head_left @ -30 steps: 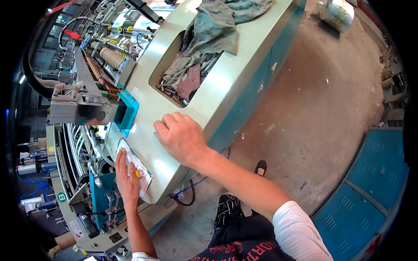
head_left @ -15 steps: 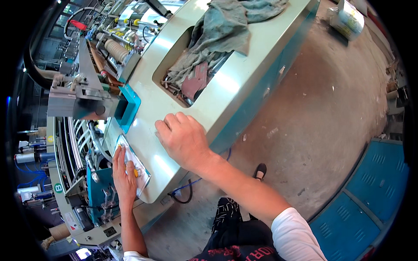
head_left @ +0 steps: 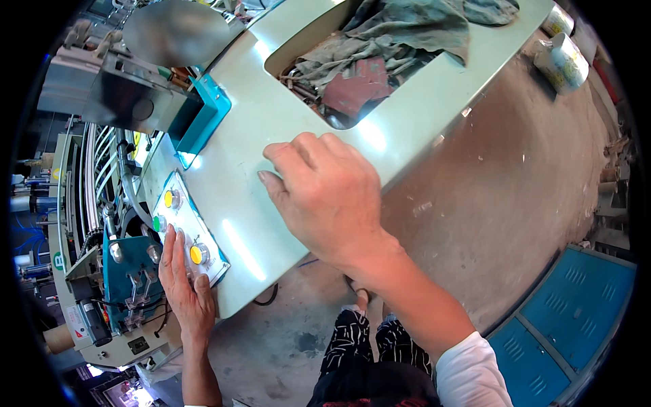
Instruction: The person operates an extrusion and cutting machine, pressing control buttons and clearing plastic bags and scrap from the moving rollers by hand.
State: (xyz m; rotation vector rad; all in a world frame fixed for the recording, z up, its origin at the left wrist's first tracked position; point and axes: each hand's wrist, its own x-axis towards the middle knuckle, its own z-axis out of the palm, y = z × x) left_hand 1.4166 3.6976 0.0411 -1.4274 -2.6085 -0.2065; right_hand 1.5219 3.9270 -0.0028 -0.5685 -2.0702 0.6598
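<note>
Floor, brown-grey and scuffed, spreads along the right side of the machine top, which is cream, smooth and rounded at its near corner. Blue cabinet with slotted vents, across the floor from the machine top's right side. Recess sunk into the machine top's far part, loose bits inside. Grey-green cloth, crumpled, half in the recess, spilling onto the machine top's far end. Teal bracket at the machine top's left edge. Shiny printed roll on the floor, off the machine top's far right.

White button panel, slim, sits on the machine top's left edge by the near corner. Right hand is over the middle of the machine top, back up, fingers curled under; palm hidden, so can't tell if it holds anything or bears on the surface. Left hand lies over the panel's near end, fingers extended, released, not grasping; can't tell if it presses.

Reddish-brown sheet in the machine top's recess, beside the cloth. Two yellow buttons on the panel; green button just beside the left fingertips.
</note>
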